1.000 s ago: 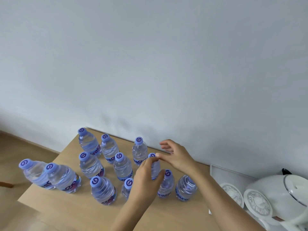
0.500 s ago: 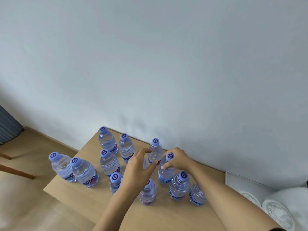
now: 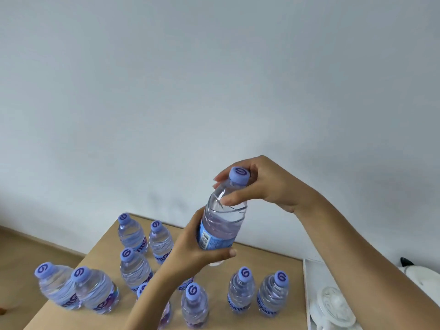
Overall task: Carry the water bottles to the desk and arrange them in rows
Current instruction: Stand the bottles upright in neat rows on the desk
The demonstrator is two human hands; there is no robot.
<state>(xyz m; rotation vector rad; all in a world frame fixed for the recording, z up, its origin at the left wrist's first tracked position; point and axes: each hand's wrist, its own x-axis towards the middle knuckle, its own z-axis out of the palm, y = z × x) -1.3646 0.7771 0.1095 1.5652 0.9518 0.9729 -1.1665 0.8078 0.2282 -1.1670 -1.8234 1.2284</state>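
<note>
A clear water bottle [image 3: 221, 225] with a purple cap is held up above the wooden desk [image 3: 269, 258]. My left hand [image 3: 190, 248] grips its lower body around the label. My right hand [image 3: 259, 184] grips its neck and shoulder just under the cap. Several more purple-capped bottles stand on the desk below: two at the back left [image 3: 132, 232], one in the middle left [image 3: 134, 267], two at the front left edge [image 3: 95, 291], one at the front centre [image 3: 194, 304] and two at the front right [image 3: 272, 294]. My left forearm hides parts of others.
A pale wall rises right behind the desk. To the right of the desk lies a white tray [image 3: 309, 282] with a round white clock face [image 3: 333, 308], and a white rounded object [image 3: 426, 279] shows at the right edge. Wooden floor lies to the left.
Both hands were down among the standing bottles; now they have lifted one bottle clear of the desk, left hand on its body and right hand at its neck. The view has also shifted.
</note>
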